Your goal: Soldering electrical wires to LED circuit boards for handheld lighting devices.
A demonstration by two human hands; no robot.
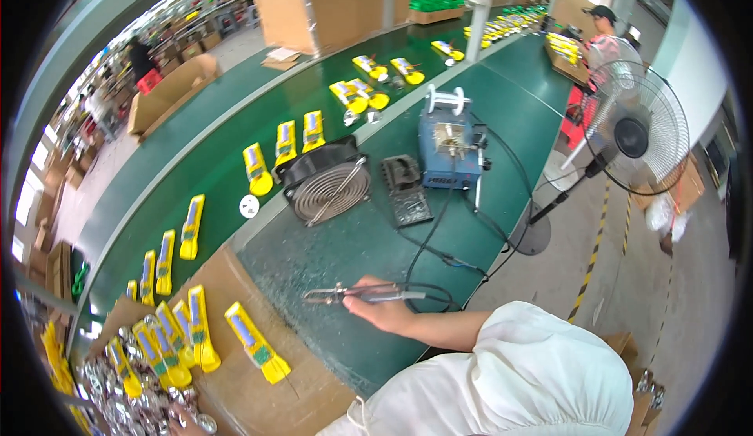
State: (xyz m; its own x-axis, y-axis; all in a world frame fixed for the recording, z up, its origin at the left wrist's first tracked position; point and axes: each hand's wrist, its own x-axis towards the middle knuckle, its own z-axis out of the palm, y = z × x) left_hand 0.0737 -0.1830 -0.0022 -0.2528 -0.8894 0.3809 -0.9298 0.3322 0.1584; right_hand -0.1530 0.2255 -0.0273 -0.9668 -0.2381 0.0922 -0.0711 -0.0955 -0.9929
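My right hand (378,304) is closed around a soldering iron (383,297) with a wire guide at its tip, held above the green bench and pointing left. At the lower left edge, my left hand (187,420) reaches among shiny silver round metal parts (118,393); only some of its fingers show, and their grip is unclear. One yellow plastic housing (257,342), with a bluish cylinder and a small green circuit board, lies alone on the brown cardboard (314,393). Several more yellow housings (202,330) lie beside it, some resting over the metal parts.
A blue soldering station (449,154) with a solder spool, a black stand (406,191) and a small fan (328,185) occupy the bench. Black cables (439,256) trail across it. Beyond runs a green conveyor (223,173) carrying yellow housings. A pedestal fan (631,138) and a person (608,48) are at right.
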